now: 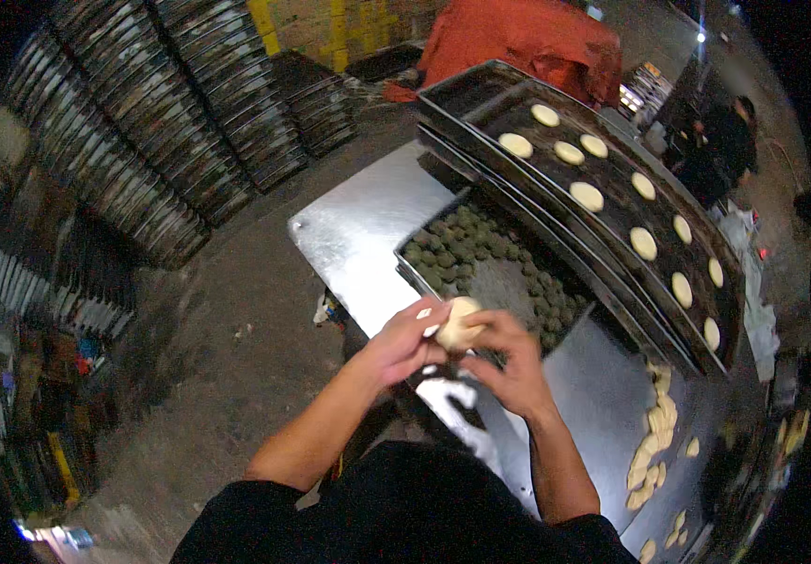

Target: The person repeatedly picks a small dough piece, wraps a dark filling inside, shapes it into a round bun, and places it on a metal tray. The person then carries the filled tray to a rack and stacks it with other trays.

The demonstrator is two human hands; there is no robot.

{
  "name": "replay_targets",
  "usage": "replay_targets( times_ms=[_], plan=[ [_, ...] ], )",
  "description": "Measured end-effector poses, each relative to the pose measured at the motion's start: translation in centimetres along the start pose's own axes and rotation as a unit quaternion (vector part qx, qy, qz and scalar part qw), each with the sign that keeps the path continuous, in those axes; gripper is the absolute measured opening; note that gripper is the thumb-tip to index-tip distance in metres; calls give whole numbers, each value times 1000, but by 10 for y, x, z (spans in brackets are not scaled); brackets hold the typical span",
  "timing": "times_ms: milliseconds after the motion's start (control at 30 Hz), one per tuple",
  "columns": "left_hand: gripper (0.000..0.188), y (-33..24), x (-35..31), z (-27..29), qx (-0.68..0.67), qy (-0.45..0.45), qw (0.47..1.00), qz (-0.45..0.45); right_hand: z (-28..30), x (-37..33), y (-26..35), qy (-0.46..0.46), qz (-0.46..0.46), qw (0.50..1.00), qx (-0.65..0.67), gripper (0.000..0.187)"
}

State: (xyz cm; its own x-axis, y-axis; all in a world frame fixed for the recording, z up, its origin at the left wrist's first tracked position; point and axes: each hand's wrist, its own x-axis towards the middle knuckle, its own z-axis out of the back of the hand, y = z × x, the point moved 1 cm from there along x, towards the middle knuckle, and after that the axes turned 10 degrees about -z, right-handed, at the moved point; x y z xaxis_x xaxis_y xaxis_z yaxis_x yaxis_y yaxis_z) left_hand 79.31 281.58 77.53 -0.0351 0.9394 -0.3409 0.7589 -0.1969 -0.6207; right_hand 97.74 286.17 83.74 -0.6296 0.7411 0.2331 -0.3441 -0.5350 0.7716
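Note:
A pale piece of dough is held between both of my hands, above the near corner of a metal tray. My left hand cups it from the left with the fingers curled. From the other side, my right hand pinches its edge, slightly blurred. Dark greenish filling balls fill much of that tray around a bare patch. Whether filling sits inside the held dough cannot be made out.
Stacked dark baking trays stand behind the filling, the top one bearing several dough rounds. Cut dough pieces lie on the steel table at right. Racked trays line the far left. Another person is at far right.

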Motion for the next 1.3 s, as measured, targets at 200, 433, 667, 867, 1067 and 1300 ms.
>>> replay_targets(
  times_ms=[200,433,667,867,1067,1300],
  plan=[
    [42,22,-19,114,41,-227,969,-86,-96,139,-118,-85,-120,984,-98,29],
    [35,44,27,175,-12,-174,978,-112,-105,160,-123,-116,-160,972,-126,35],
    [42,-20,85,62,67,-159,975,-140,-68,98,3,-140,156,964,-164,29],
    [27,-3,39,-33,156,-12,962,-223,11,52,0,-116,-65,989,-62,48],
    [13,-16,10,-107,116,74,974,-181,33,0,44,-258,55,963,-64,30],
    [38,1,-27,-156,149,100,954,-238,85,-32,53,-317,-25,944,-83,25]
  ],
)
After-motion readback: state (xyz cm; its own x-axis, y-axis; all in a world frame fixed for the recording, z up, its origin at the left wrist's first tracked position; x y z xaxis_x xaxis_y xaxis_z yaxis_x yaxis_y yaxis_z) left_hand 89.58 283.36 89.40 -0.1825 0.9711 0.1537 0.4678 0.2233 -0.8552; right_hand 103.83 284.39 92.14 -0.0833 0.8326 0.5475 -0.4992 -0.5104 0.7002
